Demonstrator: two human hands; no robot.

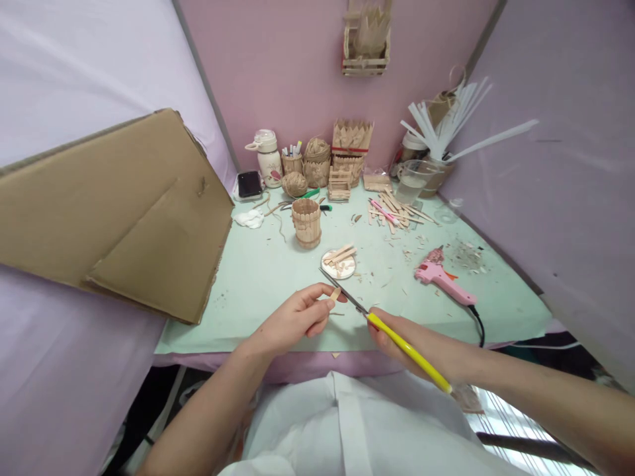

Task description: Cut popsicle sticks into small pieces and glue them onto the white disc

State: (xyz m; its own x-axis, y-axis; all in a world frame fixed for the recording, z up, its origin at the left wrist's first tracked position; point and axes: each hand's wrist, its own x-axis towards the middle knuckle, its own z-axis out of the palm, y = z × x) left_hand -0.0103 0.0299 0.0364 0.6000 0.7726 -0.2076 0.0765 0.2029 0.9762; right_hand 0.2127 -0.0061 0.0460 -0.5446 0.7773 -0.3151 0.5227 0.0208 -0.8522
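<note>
Between the thumb and forefinger of my left hand [302, 311], a short piece of craft stick [335, 293] is pinched. My right hand [397, 334] is wrapped around yellow-handled shears [409, 354], whose long thin metal blades reach up and left to the stick piece. Just beyond the blades lies a small round white dish [342, 268] with several craft sticks [341, 254] on it. Farther back stands a round cup made of craft sticks [306, 223].
A pink glue gun [444, 277] lies at the right, its cord over the table edge. Loose craft sticks [389, 208] are heaped behind it. A large cardboard sheet [119, 218] leans at the left. Twine [316, 151], a bottle [269, 162] and a phone [249, 184] line the back.
</note>
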